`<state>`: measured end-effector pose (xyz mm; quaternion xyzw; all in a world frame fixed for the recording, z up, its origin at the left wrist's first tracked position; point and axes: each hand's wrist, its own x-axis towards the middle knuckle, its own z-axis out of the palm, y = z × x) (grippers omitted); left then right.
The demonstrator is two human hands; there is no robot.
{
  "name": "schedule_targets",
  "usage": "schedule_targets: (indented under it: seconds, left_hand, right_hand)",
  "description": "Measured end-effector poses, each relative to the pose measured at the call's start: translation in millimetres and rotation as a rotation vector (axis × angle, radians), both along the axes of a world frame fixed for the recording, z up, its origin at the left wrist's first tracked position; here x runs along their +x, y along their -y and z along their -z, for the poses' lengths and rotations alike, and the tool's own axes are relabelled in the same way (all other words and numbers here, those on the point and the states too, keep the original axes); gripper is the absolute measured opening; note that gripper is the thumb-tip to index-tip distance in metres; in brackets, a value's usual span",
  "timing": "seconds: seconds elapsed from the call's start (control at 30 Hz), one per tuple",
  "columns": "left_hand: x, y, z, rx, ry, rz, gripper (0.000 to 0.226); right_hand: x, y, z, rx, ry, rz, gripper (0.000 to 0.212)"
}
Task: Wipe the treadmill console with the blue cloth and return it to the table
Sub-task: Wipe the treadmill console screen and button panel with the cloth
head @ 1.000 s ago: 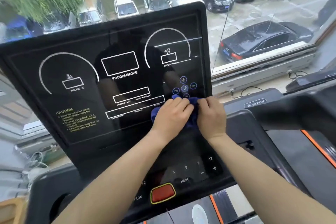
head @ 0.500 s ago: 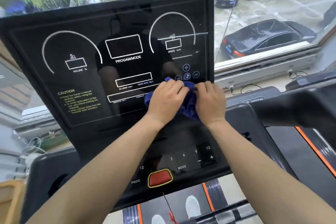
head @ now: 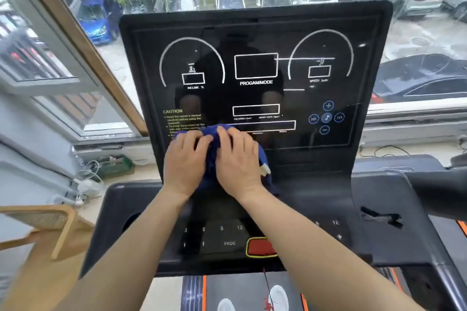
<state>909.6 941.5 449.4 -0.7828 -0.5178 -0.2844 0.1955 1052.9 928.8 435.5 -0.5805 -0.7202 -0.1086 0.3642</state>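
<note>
Left hand (head: pixel 185 161) and right hand (head: pixel 238 159), both pressed flat with fingers curled into the bunched blue cloth (head: pixel 214 139) at the console (head: pixel 255 33) screen's lower left: keep even pressure, sweeping rightward over the media icons (head: pixel 326 117).

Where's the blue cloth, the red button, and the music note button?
blue cloth (head: pixel 211 156), head view, on the bunched fold showing between the two hands.
red button (head: pixel 259 247), head view, on its red face left of the arm.
music note button (head: pixel 326 117), head view, on the round middle icon.
</note>
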Motion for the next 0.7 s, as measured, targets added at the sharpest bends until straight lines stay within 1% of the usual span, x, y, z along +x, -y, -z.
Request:
schedule_targets:
  seconds: [0.07, 0.1, 0.2, 0.27, 0.37, 0.47, 0.53, 0.6, 0.7]
  left_hand:
    - [-35, 9, 6, -0.029, 0.027, -0.106, 0.019]
    - [-45, 11, 5, -0.035, 0.029, -0.132, 0.02]
    - [-45, -3, -18, 0.009, 0.061, -0.181, 0.013]
    - [-35, -27, -52, 0.089, 0.14, -0.21, 0.009]
    - [-15, -71, -111, 0.227, 0.226, -0.202, 0.01]
    - [23, -102, -147, 0.335, 0.189, -0.153, 0.011]
    - [58, -108, -148, 0.36, 0.149, -0.073, 0.014]
    - [97, -102, -133, 0.346, 0.114, 0.016, 0.014]
    - [148, -81, -97, 0.251, 0.09, 0.191, 0.014]
  right_hand:
    - [-29, 2, 6, 0.005, 0.186, -0.145, 0.05]
    - [-36, -3, 5, 0.033, 0.241, -0.198, 0.05]
    - [-37, -38, -24, 0.182, 0.326, -0.288, 0.048]
    - [-30, -71, -61, 0.29, 0.364, -0.294, 0.046]
    - [-9, -115, -126, 0.364, 0.364, -0.246, 0.051]
    - [35, -132, -154, 0.343, 0.337, -0.151, 0.06]
    - [81, -131, -147, 0.382, 0.339, -0.062, 0.055]
    - [130, -122, -131, 0.43, 0.345, 0.01, 0.048]
    - [180, -93, -90, 0.372, 0.251, 0.063, 0.044]
